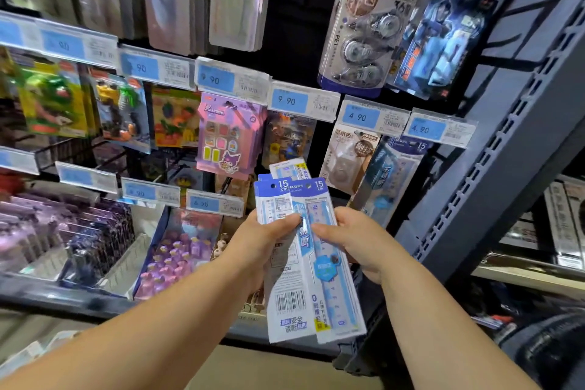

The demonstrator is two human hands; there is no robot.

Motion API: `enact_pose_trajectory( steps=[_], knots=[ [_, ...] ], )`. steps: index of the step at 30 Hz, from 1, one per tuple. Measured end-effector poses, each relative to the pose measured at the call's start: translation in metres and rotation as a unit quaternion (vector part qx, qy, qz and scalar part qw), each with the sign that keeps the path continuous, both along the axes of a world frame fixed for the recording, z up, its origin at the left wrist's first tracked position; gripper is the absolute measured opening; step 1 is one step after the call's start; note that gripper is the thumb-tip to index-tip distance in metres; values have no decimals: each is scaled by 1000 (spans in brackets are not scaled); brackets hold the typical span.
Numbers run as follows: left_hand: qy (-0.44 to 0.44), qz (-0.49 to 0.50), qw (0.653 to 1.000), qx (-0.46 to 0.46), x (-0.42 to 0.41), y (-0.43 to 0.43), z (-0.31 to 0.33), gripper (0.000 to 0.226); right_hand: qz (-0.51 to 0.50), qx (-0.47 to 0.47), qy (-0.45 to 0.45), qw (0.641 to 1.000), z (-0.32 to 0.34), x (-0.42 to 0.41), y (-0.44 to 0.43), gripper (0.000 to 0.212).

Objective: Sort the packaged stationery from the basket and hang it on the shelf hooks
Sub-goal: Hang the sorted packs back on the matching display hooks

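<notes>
I hold a small stack of long 15 cm ruler packs [308, 288], blue and white, upright in front of the shelf. My left hand [262, 237] grips the stack from the left, thumb across the front. My right hand [357, 237] pinches the front pack from the right. One pack shows its barcoded back, another its printed front. Matching ruler packs [394, 174] hang on a hook just above and right of my hands, under a 4.90 price tag [427, 129]. The basket is out of view.
Hooks across the shelf carry eraser packs, a pink Kuromi pack [229, 133], correction tape packs [364, 35] and a tape pack [346, 158]. Price-tag rails run across each row. A grey slotted shelf upright [493, 174] stands at the right. Trays of purple goods [177, 256] sit lower left.
</notes>
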State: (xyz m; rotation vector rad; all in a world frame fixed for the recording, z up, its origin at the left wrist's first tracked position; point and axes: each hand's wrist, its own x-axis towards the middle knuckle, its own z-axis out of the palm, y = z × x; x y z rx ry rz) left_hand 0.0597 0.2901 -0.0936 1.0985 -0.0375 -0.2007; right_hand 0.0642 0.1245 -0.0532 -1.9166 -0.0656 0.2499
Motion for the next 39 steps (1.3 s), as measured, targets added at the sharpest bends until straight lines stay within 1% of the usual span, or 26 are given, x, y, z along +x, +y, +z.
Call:
enact_pose_trajectory(
  steps=[2,4,8,11,13,16,18,20,23,25,27,29,31,32,34,35,37,38,39],
  knots=[
    [-2,6,1000,-1,1,-1,0,21,-6,22,3,1000,1,-2,0,5],
    [5,15,1000,-3,0,-3,-1,22,-33,14,0,999,0,-2,0,9],
    [15,22,1000,-10,-1,-7,-4,20,-85,-32,-26,996,-2,-1,-2,15],
    [3,29,1000,-5,-1,-12,-2,22,-114,-30,-36,992,-3,-1,-3,19],
    [-1,35,999,-10,-1,-14,-1,24,-114,-1,-16,993,0,-2,-3,19],
    [7,16,999,-39,-2,-14,3,26,-109,77,16,991,4,-3,-4,16],
    [32,-4,997,-74,-3,-13,5,23,-105,90,11,990,5,-4,-5,16],
    [40,-4,996,-79,-3,-11,6,20,-104,72,-6,992,5,-3,-4,16],
    [43,34,997,-59,-2,-7,4,25,-119,30,-40,992,4,0,-3,19],
    [46,45,996,-59,-2,-6,3,22,-121,26,-42,991,1,2,-2,20],
    [57,38,995,-74,-4,-7,4,18,-117,39,-32,992,1,1,0,20],
    [81,18,992,-92,-5,-6,4,24,-106,43,-23,993,2,0,0,21],
    [114,-16,989,-91,-6,-5,3,26,-88,42,-20,995,4,-1,2,24],
    [124,-29,988,-84,-6,-5,3,27,-76,13,-32,996,4,0,2,28],
    [125,-32,989,-71,-6,-5,1,27,-35,-102,-71,992,4,-2,4,36],
    [122,-29,990,-68,-6,-5,0,26,-14,-145,-82,986,4,-4,5,35],
    [119,-20,990,-73,-6,-5,-1,25,15,-156,-85,984,5,-7,8,21],
    [126,-17,988,-84,-6,-5,-1,26,14,-148,-90,985,4,-7,9,21],
    [137,-16,986,-97,-6,-6,0,26,5,-141,-99,985,5,-7,10,31]
  ],
)
